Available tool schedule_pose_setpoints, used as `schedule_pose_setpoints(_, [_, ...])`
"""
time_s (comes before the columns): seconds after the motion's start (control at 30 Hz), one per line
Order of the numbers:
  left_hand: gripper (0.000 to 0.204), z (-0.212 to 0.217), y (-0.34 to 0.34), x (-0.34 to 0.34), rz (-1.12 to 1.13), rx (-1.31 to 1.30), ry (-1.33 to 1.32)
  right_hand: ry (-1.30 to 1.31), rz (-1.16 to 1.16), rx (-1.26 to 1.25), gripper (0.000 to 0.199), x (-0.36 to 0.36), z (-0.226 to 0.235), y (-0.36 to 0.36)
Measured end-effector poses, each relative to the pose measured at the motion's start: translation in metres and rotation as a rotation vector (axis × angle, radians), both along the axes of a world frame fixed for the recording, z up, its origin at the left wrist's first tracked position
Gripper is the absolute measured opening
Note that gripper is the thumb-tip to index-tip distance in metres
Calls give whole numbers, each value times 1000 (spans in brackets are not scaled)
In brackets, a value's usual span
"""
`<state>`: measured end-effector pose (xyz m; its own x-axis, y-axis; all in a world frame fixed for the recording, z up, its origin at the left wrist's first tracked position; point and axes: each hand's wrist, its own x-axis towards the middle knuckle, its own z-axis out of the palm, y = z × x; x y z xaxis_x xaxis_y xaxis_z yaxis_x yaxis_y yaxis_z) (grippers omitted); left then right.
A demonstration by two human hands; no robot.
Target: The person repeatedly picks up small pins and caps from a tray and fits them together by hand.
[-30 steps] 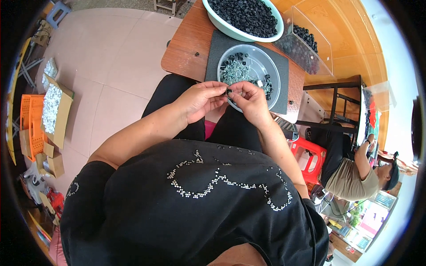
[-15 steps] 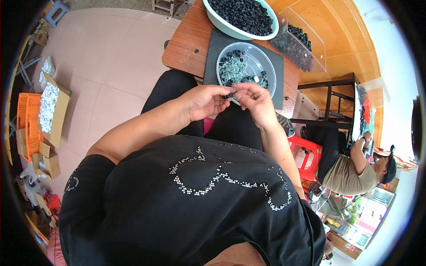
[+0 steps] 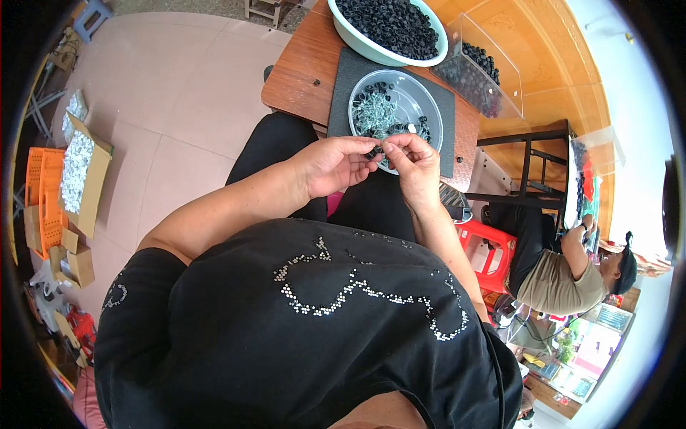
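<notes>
My left hand pinches a small black plastic piece between thumb and fingertips, its other fingers loosely curled. Close against that piece, my right hand has its thumb and forefinger pressed together; whatever they grip is too small to make out. Both hands are over my lap, at the near rim of a clear grey basin. Inside the basin lie a heap of silvery screws and several black pieces like the one I hold.
The basin stands on a dark mat on a brown table. Behind are a pale green tub of black pieces and a clear bin. A co-worker sits at right beside a red stool. Cartons stand at left.
My right fingertips have shifted slightly right, and the black piece in my left hand shows more clearly between the hands. The co-worker's arm has moved a little.
</notes>
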<state>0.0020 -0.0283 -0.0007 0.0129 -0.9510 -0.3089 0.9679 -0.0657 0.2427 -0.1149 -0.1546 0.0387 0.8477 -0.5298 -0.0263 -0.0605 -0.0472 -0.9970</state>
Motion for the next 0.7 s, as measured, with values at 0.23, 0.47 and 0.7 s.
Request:
schedule_pose_setpoints(0.23, [17, -2, 0, -3, 15, -17, -37, 50, 32, -584, 3, 1, 12, 5])
schedule_pose_setpoints(0.47, [14, -7, 0, -8, 68, -77, -64, -64, 92, -784, 12, -2, 5, 7])
schedule_pose_setpoints(0.7, [14, -10, 0, -9, 97, -96, -67, -80, 39, -681, 30, -5, 0, 18])
